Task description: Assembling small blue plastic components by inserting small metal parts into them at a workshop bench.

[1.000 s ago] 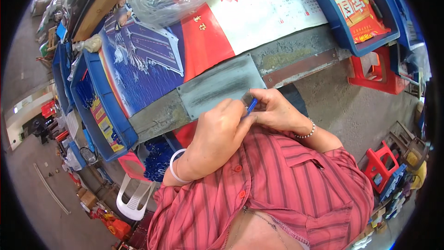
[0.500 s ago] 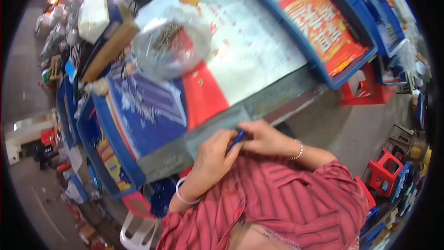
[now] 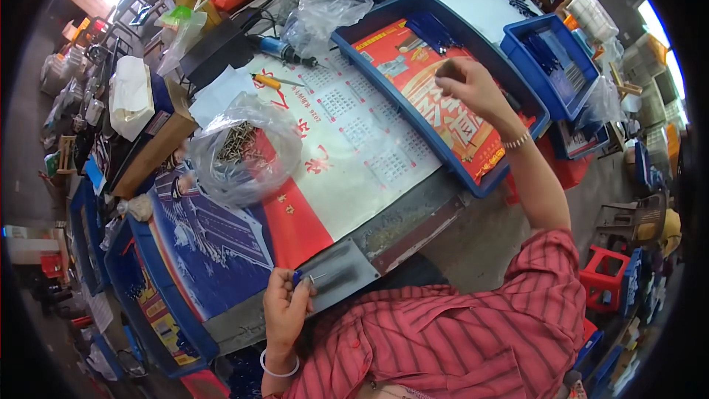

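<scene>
Low over the table's front edge, my left hand (image 3: 286, 303) pinches a small blue piece (image 3: 298, 278). A thin metal pin (image 3: 318, 277) sticks out of it to the right. My right hand (image 3: 476, 90) hangs above the long blue tray (image 3: 473, 183), fingers loosely bent and apart, with no object visible in them. Inside that tray, several dark blue pieces (image 3: 436, 33) lie toward the far end on orange-red printed packaging (image 3: 443, 114). Left of the tray, a clear plastic bag (image 3: 277, 159) holding many small metal screws (image 3: 238, 142) rests on a printed calendar sheet (image 3: 369, 214).
A metal plate (image 3: 343, 281) lies at the table's front edge. Beyond the bag are a yellow-handled tool (image 3: 266, 81) and a blue power tool (image 3: 277, 48). A smaller blue tray (image 3: 509, 48) stands right; another blue tray (image 3: 199, 332) is at left. A person sits at the far side.
My hands were together at the table edge on a blue piece. My right hand has moved away, up over the tray; my left has shifted left and down. The view has also shifted.
</scene>
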The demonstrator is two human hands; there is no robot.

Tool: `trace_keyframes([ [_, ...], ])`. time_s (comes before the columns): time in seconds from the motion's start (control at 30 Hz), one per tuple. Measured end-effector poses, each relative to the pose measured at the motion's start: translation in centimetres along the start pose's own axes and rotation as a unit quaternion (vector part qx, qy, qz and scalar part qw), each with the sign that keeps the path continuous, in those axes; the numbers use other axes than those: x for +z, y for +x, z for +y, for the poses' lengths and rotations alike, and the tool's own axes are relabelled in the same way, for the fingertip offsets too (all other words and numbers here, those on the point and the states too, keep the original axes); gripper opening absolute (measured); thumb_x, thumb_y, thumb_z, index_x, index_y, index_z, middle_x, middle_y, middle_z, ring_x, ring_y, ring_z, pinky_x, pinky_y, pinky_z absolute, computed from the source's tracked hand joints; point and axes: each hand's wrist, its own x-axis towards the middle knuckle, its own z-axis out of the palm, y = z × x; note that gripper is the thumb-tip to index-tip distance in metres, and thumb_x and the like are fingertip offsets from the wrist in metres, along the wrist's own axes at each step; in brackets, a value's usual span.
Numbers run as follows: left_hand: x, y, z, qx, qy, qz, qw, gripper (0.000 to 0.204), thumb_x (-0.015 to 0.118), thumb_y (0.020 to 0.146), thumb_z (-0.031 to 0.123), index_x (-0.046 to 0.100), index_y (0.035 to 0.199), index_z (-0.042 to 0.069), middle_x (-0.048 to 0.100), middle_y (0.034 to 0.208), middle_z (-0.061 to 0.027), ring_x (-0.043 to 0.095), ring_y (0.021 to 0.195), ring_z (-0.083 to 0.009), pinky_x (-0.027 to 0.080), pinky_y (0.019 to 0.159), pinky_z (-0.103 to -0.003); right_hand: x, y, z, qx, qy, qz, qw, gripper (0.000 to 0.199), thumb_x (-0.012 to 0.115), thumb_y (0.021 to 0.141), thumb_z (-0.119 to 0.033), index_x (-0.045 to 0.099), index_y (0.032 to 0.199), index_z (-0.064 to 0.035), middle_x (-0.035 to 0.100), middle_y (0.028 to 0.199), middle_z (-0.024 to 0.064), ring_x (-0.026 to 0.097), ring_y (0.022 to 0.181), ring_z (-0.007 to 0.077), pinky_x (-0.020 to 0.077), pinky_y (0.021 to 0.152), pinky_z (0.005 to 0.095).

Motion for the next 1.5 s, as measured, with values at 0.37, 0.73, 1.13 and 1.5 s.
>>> trace_keyframes([
  [0.37, -0.7, -0.1, -1.2, -0.023, -0.011, 0.042, 0.999, 0.010, 0.052, 0.091, 0.005, 0.043, 0.092, 0.005, 0.057, 0.069, -0.0055, 0.041, 0.046, -0.0040, 0.032, 0.042, -0.018, 1.8, 14.5, 11.5, 0.004, -0.385, 0.140, 0.912, 0.018, 0.059, 0.078, -0.016, 0.061, 0.087, -0.0009, 0.062, 0.089, 0.0202, 0.060, 0.089, 0.0360, 0.0482, 0.077, 0.0440],
  [0.73, -0.8, 0.3, -1.0, -0.036, -0.031, 0.047, 0.998, 0.012, 0.054, 0.093, 0.011, 0.053, 0.102, 0.003, 0.056, 0.064, -0.0021, 0.039, 0.045, -0.0017, 0.027, 0.041, -0.017, 4.6, 16.1, 8.2, 0.046, -0.450, 0.090, 0.887, 0.025, 0.060, 0.083, -0.018, 0.051, 0.098, 0.0004, 0.062, 0.094, 0.0233, 0.064, 0.083, 0.0381, 0.0524, 0.069, 0.0448],
  [1.13, -0.5, -0.8, -0.9, 0.007, -0.075, 0.039, 0.996, 0.020, 0.046, 0.098, 0.016, 0.056, 0.102, -0.001, 0.060, 0.068, -0.0070, 0.044, 0.046, -0.0058, 0.034, 0.043, -0.019, -1.6, 3.0, -3.8, -0.174, -0.297, 0.062, 0.937, 0.016, 0.057, 0.082, -0.013, 0.052, 0.084, 0.0010, 0.056, 0.075, 0.0150, 0.055, 0.067, 0.0297, 0.0437, 0.061, 0.0368],
  [1.5, 0.4, -2.9, -1.3, 0.003, -0.280, -0.091, 0.956, 0.028, 0.063, 0.088, 0.029, 0.050, 0.096, 0.005, 0.053, 0.069, -0.0059, 0.039, 0.045, -0.0084, 0.032, 0.042, -0.019, 13.0, -17.4, -9.3, 0.088, 0.373, -0.227, 0.895, 0.015, 0.058, 0.090, -0.011, 0.054, 0.101, -0.0017, 0.062, 0.087, 0.0052, 0.057, 0.068, 0.0076, 0.0468, 0.060, 0.0213],
])
